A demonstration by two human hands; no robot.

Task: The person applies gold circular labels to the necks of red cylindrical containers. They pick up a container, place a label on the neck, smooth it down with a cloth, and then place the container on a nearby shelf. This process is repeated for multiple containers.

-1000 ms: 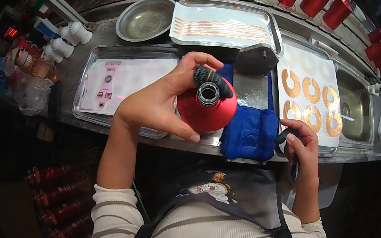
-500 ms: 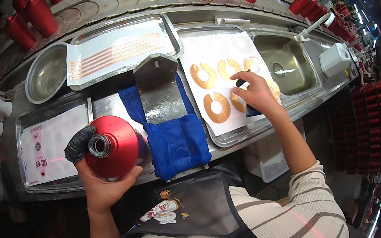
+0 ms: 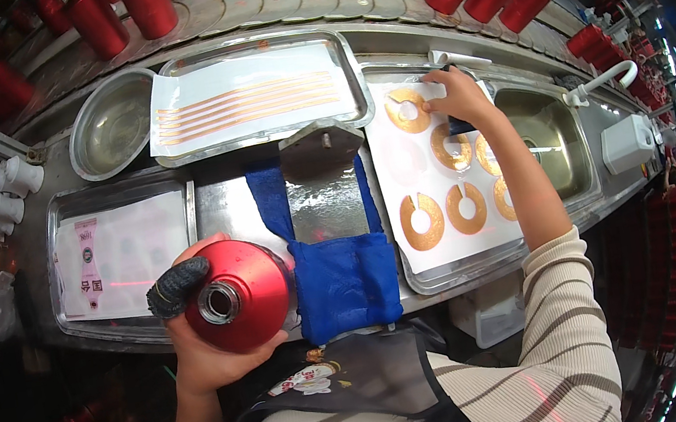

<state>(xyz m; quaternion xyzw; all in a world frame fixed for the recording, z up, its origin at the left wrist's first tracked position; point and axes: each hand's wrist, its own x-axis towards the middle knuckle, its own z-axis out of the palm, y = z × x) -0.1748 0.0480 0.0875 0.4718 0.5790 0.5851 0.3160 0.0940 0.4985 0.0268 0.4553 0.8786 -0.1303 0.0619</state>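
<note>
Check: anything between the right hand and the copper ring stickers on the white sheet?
Nothing visible. The right hand already rests on the white sheet, fingers at the top copper ring. The left hand holds the red spool off to the side.

right hand (image 3: 454, 97) reached farther, onto top copper ring (image 3: 408, 109)

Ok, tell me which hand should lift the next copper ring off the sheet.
Right. The right hand already rests on the ring sheet, fingertips at the top ring. The left hand is full, gripping the red spool.
</note>
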